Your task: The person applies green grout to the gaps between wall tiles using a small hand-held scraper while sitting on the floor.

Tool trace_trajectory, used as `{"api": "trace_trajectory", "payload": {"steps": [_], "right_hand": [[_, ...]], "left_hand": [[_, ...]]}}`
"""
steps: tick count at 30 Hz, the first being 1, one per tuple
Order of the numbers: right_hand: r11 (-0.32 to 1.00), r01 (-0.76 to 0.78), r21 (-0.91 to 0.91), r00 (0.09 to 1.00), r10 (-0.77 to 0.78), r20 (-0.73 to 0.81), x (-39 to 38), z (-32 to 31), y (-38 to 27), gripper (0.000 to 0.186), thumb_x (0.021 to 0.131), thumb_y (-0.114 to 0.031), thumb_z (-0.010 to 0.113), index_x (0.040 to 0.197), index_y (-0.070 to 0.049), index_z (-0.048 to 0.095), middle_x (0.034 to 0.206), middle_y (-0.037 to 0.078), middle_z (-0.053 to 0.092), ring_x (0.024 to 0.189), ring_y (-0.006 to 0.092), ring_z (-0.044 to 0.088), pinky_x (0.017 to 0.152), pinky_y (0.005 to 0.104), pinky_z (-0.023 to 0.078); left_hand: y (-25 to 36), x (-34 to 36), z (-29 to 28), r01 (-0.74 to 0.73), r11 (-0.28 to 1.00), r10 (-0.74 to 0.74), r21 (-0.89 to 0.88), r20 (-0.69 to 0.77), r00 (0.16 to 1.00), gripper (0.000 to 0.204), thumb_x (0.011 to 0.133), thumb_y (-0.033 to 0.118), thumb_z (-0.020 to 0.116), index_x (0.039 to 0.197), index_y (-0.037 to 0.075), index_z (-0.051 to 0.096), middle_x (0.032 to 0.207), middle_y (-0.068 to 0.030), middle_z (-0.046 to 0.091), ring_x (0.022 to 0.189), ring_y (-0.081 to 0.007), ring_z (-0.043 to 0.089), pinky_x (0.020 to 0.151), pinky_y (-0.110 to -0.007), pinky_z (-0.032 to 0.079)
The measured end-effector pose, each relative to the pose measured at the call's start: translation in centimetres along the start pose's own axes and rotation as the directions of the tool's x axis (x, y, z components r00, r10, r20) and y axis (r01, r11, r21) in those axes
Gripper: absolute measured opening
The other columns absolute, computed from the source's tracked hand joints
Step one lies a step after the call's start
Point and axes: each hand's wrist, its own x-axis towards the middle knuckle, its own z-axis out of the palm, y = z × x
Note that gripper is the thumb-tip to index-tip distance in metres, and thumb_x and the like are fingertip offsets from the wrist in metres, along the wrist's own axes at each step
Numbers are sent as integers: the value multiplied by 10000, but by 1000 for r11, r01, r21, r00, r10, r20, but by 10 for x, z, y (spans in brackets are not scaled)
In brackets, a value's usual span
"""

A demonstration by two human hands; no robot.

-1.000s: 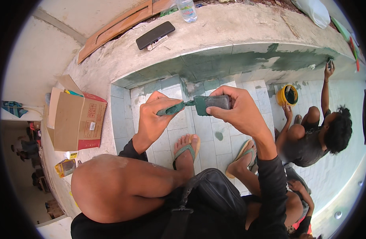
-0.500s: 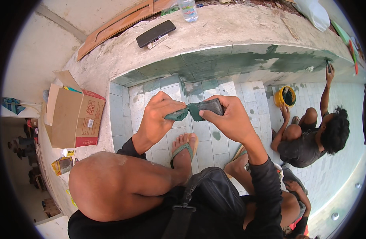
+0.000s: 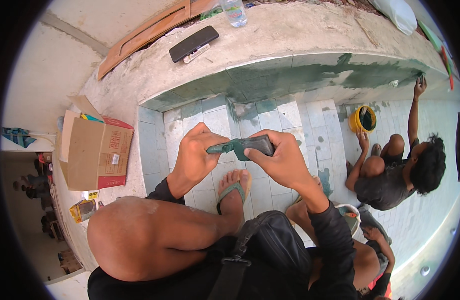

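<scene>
My left hand [image 3: 196, 157] grips a small flat tool smeared with green paste [image 3: 219, 148], held roughly level over the tiles. My right hand [image 3: 285, 160] holds a dark rectangular block [image 3: 260, 145], thumb on its green-coated end, against or very near the tip of the tool in my left hand. Below them are pale floor tiles [image 3: 269, 186] with green smears, between my sandalled feet. The tiled riser [image 3: 260, 72] beyond carries streaks of the same green.
A cardboard box [image 3: 97, 145] lies left; a phone [image 3: 194, 44] and bottle [image 3: 234, 12] rest on the concrete ledge. At right a crouching co-worker [image 3: 390, 172] reaches to the riser beside a yellow bucket [image 3: 362, 118]; another person's hand [image 3: 372, 235] shows near a white bucket [image 3: 349, 215].
Both my hands have come lower and closer together, the block moving left, the tool tilting about in my left hand. More of a white bucket shows at lower right.
</scene>
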Motion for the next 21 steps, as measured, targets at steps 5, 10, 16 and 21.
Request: {"api": "trace_trajectory", "payload": {"steps": [5, 10, 16, 21], "right_hand": [[1000, -21, 12, 1000, 21, 0, 0, 1, 9, 198, 893, -121, 759, 1007, 40, 746, 744, 39, 716, 672, 66, 594, 606, 266, 467], [999, -37, 33, 999, 36, 20, 2, 5, 20, 215, 891, -152, 785, 1016, 22, 765, 764, 15, 719, 684, 51, 572, 620, 243, 450], [983, -130, 132, 991, 130, 12, 7, 6, 33, 231, 892, -171, 766, 1006, 29, 753, 829, 51, 750, 744, 88, 636, 691, 282, 500], [938, -270, 219, 963, 263, 61, 5, 3, 32, 246, 897, -198, 777, 1006, 22, 756, 863, 44, 751, 760, 86, 637, 689, 268, 494]], "left_hand": [[-4, -1, 2, 0, 997, -2, 82, 17, 1000, 290, 705, -94, 735, 936, 50, 833, 804, -89, 765, 759, -238, 605, 677, -351, 510], [-6, -3, 3, 3, 994, -6, 108, 29, 1000, 285, 702, -95, 728, 930, 42, 831, 802, -86, 764, 741, -238, 589, 668, -354, 501], [-9, -5, 4, -36, 984, 31, 174, 31, 999, 278, 688, -79, 715, 911, 47, 822, 816, -69, 768, 733, -242, 576, 668, -361, 499], [-14, -7, 12, -66, 972, 62, 224, 23, 998, 263, 680, -60, 709, 895, 51, 814, 823, -53, 771, 729, -243, 567, 673, -358, 500]]}}
